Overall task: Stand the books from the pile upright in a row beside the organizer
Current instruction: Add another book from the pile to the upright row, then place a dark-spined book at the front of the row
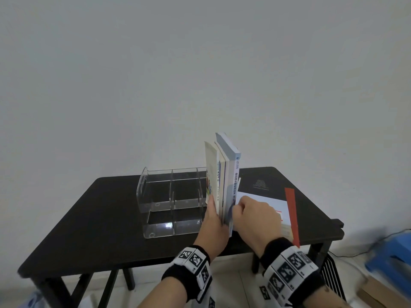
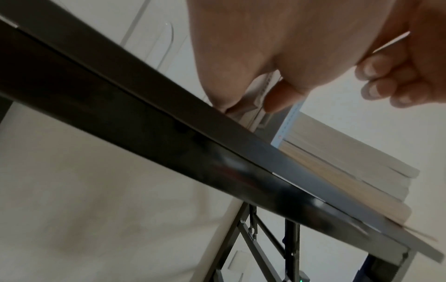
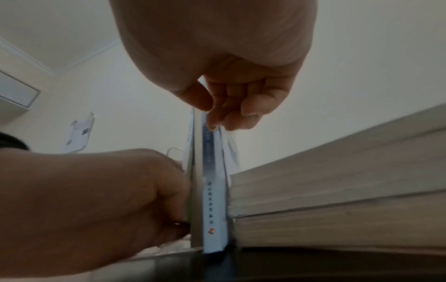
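A clear acrylic organizer (image 1: 171, 196) stands on the black table (image 1: 100, 218). Against its right side several books (image 1: 219, 174) stand upright. The rightmost is a blue-spined book (image 1: 235, 174) (image 3: 213, 190). My left hand (image 1: 213, 218) (image 2: 277, 57) holds the row from the left, its fingers along the cream cover and its thumb on the spines. My right hand (image 1: 251, 216) (image 3: 229, 95) pinches the blue-spined book from the right. Right of the row lies the pile (image 1: 266, 205) (image 3: 337, 190) of flat books, touching the blue one.
A red strip (image 1: 291, 214) lies along the pile's right edge, reaching the table's front edge. A blue stool (image 1: 393, 252) and a cardboard box (image 1: 378, 294) sit on the floor at the right. A bare wall rises behind the table.
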Demonstrator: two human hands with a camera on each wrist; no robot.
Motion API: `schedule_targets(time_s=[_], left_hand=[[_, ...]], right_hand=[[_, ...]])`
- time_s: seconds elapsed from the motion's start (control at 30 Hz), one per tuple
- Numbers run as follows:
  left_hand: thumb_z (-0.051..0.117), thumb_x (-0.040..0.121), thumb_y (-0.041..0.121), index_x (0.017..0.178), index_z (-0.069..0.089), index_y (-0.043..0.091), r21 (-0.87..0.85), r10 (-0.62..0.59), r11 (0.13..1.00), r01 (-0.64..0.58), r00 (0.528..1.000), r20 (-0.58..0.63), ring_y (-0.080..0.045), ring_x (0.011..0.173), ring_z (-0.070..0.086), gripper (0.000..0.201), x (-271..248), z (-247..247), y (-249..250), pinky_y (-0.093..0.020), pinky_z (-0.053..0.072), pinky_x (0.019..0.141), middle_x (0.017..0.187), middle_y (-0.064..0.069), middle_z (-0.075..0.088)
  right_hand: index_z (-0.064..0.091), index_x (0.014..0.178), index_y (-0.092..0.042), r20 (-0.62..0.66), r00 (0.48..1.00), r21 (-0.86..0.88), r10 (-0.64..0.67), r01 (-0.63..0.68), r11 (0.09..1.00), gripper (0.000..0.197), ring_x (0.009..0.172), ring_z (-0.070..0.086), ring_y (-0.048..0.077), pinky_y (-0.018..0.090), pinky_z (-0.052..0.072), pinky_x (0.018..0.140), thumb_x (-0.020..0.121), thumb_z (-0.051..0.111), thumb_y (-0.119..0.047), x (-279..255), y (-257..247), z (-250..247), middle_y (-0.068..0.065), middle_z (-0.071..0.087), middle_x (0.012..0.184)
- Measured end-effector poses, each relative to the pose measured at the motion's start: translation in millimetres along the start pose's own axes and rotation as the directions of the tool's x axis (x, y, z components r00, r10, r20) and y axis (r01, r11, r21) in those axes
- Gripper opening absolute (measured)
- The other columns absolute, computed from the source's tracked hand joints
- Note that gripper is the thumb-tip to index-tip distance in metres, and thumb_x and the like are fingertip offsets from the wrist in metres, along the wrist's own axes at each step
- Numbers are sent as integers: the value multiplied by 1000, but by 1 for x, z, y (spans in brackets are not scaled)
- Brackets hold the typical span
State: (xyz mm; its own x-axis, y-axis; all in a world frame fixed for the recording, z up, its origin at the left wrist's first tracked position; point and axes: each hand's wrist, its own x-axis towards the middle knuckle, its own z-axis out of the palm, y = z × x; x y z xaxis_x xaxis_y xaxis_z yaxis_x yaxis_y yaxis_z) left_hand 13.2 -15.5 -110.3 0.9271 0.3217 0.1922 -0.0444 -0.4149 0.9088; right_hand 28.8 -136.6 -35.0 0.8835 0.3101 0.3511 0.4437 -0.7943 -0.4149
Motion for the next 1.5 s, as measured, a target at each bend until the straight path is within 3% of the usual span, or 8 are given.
schedule_targets(time_s=[0.2, 0.5, 0.7, 0.97, 1.1, 1.2, 1.37, 1.5], left_hand=[[55, 88, -11, 156, -21, 24, 293, -36, 955, 33, 999, 6, -19, 137, 43, 108, -10, -1, -5, -23, 34, 111, 158, -6, 31], [65, 82, -13, 158, -12, 21, 207, 29, 978, -30, 1000, 8, -15, 150, 19, 113, -6, 4, -7, -22, 17, 117, 164, -2, 9], [60, 85, -14, 158, -12, 23, 223, 11, 975, -15, 1000, 15, -16, 149, 23, 109, -1, 1, 2, -23, 21, 115, 164, 0, 15], [57, 86, -17, 159, -4, 25, 204, 29, 979, -22, 999, -31, -16, 146, 30, 104, 0, 1, -2, -17, 23, 110, 161, -2, 23], [59, 88, -12, 158, -11, 20, 321, -8, 947, 6, 1000, 4, -19, 146, 33, 105, 1, 2, 0, -26, 29, 118, 163, -6, 22], [55, 92, -3, 156, -16, 17, 351, 42, 936, -9, 995, -87, -21, 141, 41, 97, 6, 10, -15, -24, 29, 115, 164, -15, 17], [45, 101, 39, 156, 8, -1, 865, 187, 450, -222, 971, 151, -41, 149, 18, 77, -8, 10, -14, -48, -5, 123, 157, -24, 31], [53, 95, 2, 155, -19, 13, 432, 52, 902, 14, 989, -141, -20, 145, 35, 94, 3, 8, -11, -17, 25, 115, 160, -9, 29]], right_hand=[[55, 89, -14, -65, 991, -107, 117, -124, 987, 17, 84, 52, 24, 33, 43, 68, 87, 46, -28, 22, 44, 15, 5, 59, 92], [46, 119, -2, 108, 904, -125, 414, -401, 907, 55, 114, 47, 38, 41, 40, 93, 90, 47, -48, 57, 88, 24, 19, 52, 123], [51, 72, -14, 172, 913, -122, 370, -353, 928, 39, 86, 60, 29, 33, 48, 75, 80, 64, -50, 69, 95, 5, 6, 61, 82], [65, 80, 6, 269, 869, 407, 415, -494, 769, 25, 44, 54, 23, 24, 38, 41, 76, 68, -18, 73, 106, -34, 13, 65, 65], [51, 96, -4, -73, 939, 495, 337, -259, 829, 19, 67, 64, 27, 29, 44, 52, 87, 58, -19, 62, 88, -55, 13, 66, 80], [39, 104, -16, -398, 865, 605, 306, -3, 796, 23, 68, 64, 20, 27, 46, 53, 91, 56, -26, 43, 60, -70, 3, 65, 78], [71, 76, -19, -342, 923, 788, 178, 178, 590, 12, 71, 74, 14, 36, 61, 61, 85, 64, -16, 30, 13, -94, -11, 76, 76], [74, 71, -38, -388, 907, 813, 162, 254, 523, 26, 84, 72, 10, 49, 50, 95, 90, 63, -23, 20, -16, -96, -25, 73, 77]])
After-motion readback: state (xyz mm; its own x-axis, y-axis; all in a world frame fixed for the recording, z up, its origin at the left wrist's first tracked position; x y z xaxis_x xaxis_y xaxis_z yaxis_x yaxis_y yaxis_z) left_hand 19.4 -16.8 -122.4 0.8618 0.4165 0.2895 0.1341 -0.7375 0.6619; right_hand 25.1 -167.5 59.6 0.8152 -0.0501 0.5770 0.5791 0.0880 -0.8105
